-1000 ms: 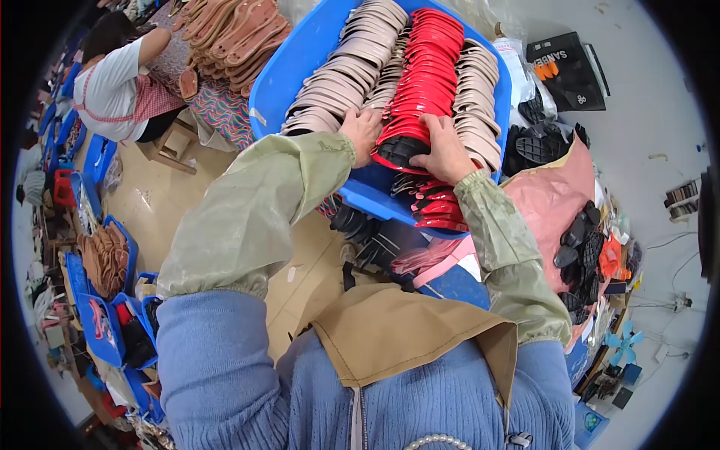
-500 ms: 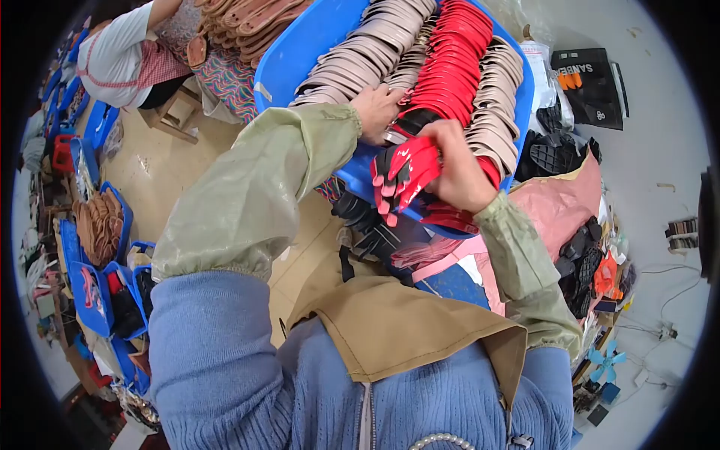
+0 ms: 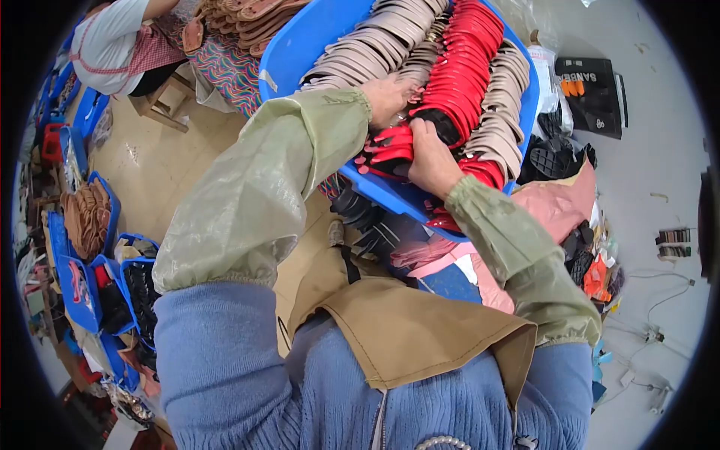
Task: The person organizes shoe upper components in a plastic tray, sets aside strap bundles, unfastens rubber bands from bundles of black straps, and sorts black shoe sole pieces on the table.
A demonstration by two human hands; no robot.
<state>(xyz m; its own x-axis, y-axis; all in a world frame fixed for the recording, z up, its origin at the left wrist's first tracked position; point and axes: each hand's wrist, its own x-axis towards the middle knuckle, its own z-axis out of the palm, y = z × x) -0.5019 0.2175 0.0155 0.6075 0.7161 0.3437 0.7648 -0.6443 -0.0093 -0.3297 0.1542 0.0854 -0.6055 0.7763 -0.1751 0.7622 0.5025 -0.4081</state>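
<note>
The right hand has moved up-left in the frame, its fingers gripping red straps; a loose pinch could scatter them. The left hand's grip I cannot tell.

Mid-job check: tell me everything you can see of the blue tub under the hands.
The blue tub looks like smooth plastic, open-topped, with a pale patch on its left side. Its far end is cut off by the picture's top edge. It sits open side up, angled across the view, holding closely packed rows of beige pieces and glossy red pieces. The left hand and right hand are over its near end; whether either touches it is unclear.
</note>
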